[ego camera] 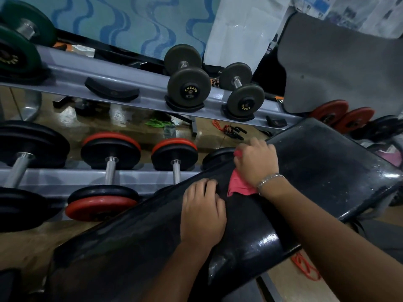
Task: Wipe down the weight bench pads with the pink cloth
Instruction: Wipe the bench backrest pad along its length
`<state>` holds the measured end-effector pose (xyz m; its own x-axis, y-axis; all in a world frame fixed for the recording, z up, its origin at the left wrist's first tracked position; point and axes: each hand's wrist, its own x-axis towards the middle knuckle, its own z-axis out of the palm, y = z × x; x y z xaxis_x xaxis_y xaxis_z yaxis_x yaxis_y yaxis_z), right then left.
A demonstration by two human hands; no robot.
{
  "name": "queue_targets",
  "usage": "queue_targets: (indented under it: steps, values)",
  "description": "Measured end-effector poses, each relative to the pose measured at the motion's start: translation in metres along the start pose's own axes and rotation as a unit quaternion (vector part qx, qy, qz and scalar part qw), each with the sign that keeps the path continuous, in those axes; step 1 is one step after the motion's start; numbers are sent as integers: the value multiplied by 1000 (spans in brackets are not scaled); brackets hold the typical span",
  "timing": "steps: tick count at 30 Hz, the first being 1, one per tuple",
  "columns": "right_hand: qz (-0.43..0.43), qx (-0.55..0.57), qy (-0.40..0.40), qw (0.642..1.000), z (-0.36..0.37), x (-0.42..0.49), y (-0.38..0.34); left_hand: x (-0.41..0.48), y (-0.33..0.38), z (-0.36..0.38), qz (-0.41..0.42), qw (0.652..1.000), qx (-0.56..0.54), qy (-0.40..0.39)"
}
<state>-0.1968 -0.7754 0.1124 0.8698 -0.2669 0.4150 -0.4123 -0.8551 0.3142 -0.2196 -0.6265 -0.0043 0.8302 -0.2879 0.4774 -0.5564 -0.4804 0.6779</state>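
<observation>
Head view: your right hand gripped the cloth, fingers curled over it at the far edge of the back pad, near the seam with the seat pad. Left hand lay flat on the back pad just beside the cloth, fingers relaxed, holding nothing. Judged: wipe mid-course. A clean pass needed the cloth spread wider under the palm, long overlapping strokes, left hand bracing clear of the path.

Pink cloth bunched, gripped under R hand, corner out by wrist. Black glossy bench pad, scuffed, slanting beneath R and L hand.
</observation>
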Motion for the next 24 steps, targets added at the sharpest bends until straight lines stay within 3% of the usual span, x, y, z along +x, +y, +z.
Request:
queue_targets:
  steps: [5, 9, 11, 13, 15, 18, 22, 24]
  values:
    - [-128, 25, -32, 991, 2, -12, -13, -1, -2, 0, 2, 1000, -5, -6]
    - [-19, -17, -26, 999, 2, 16, 5, 1, 1, -1, -7, 999, -32, -8]
    - [-6, -23, -16, 1000, 1, 9, -4, 0, 0, -2, -22, 998, -61, -1]
    - [-52, 1, -14, 999, -1, -17, -16, 3, -4, -5, -91, 983, -158, 30]
    - [-121, 34, -17, 992, -6, -55, -24, 7, -9, -10, -175, 942, -280, 57]
    - [-182, 54, -14, 982, -14, -91, -11, 10, -11, -15, -164, 933, -315, 56]
    - [-46, 52, 26, 997, -19, -100, 16, 10, -11, -9, -136, 952, -271, 30]
    - [-60, 60, 28, 996, -20, -117, 10, 7, -10, -9, -117, 964, -236, 20]
